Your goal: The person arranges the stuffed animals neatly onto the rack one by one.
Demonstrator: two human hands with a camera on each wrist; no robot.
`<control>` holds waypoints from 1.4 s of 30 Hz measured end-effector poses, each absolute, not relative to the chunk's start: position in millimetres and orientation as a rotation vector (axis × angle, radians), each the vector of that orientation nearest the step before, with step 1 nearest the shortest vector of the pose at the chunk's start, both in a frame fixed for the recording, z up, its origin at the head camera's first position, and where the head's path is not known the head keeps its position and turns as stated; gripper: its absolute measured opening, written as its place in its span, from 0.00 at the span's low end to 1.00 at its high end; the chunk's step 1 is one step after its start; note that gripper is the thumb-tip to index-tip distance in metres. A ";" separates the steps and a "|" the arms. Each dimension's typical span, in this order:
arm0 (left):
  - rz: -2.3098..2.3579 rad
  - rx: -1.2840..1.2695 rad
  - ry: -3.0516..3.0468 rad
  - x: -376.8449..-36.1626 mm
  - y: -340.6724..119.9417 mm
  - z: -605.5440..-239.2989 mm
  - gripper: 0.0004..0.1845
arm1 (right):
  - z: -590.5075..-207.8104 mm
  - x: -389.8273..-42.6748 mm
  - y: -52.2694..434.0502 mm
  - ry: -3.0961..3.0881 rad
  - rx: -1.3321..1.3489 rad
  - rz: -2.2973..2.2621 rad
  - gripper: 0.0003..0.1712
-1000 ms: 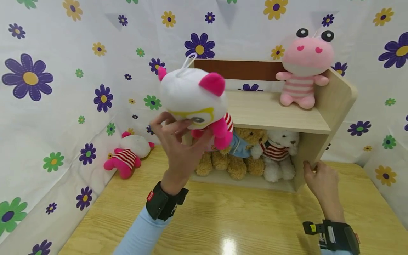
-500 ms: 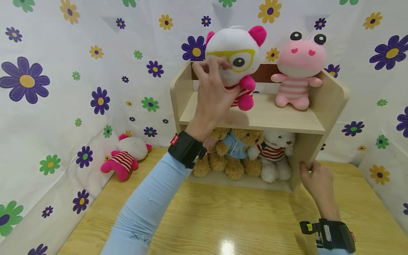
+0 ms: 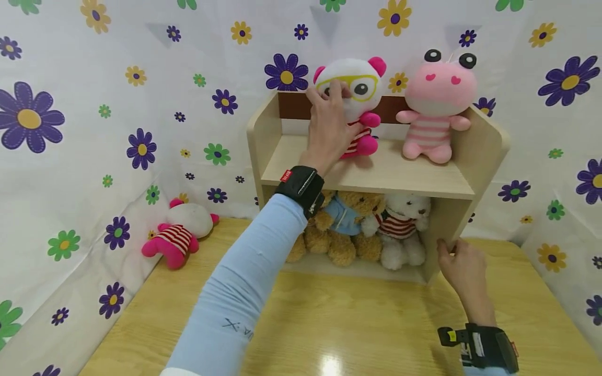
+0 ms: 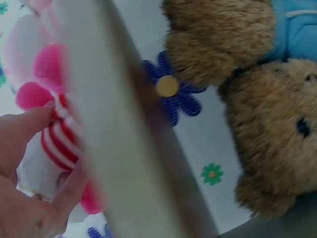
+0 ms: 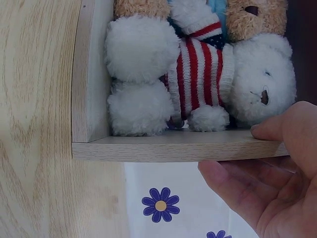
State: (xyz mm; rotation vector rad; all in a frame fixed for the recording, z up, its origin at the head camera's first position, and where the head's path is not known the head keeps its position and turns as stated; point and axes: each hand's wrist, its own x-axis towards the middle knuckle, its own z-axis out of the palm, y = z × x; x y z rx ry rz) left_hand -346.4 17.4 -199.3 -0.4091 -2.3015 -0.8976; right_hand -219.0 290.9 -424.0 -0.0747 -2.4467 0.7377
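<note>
My left hand (image 3: 331,122) grips a plush panda (image 3: 350,68) with yellow glasses, pink ears and a red-striped shirt, thumb and fingers around its front. The panda is upright at the upper shelf board (image 3: 395,172), its lower body partly behind my hand. In the left wrist view the fingers (image 4: 29,121) press into the striped shirt. My right hand (image 3: 465,274) pinches the right side panel of the wooden shelf (image 5: 198,151), thumb inside and fingers outside. To the panda's right sits a pink plush (image 3: 435,99) with bulging eyes and a striped body.
Under the upper board sit brown teddy bears (image 3: 345,250) and a white bear (image 3: 402,253) in a striped sweater. Another panda plush (image 3: 183,232) lies on the wooden table (image 3: 301,324) at the left, against the flowered cloth (image 3: 84,172). The shelf's left side panel (image 3: 265,133) rises beside my left hand.
My left hand has carried the panda right and up from in front of the shelf, then lowered it slightly onto the upper level. The right hand keeps its grip on the panel.
</note>
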 end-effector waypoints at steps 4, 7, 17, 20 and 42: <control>-0.930 -0.414 -2.360 -346.3 15.2 -212.0 0.42 | -425.3 -215.3 287.1 -2.464 -0.103 0.768 0.21; -0.933 -0.389 -2.444 -343.2 12.5 -212.5 0.40 | -425.2 -214.6 287.1 -2.460 -0.106 0.766 0.20; -0.689 -0.271 -2.821 -327.9 -6.4 -215.6 0.34 | -425.3 -217.2 287.3 -2.431 -0.116 0.753 0.20; -0.783 -0.342 -2.793 -331.5 -6.7 -218.5 0.34 | -425.6 -217.2 286.9 -2.447 -0.119 0.765 0.20; -0.926 -0.557 -2.698 -323.4 10.7 -212.5 0.17 | -428.2 -219.6 285.6 -2.439 -0.096 0.744 0.20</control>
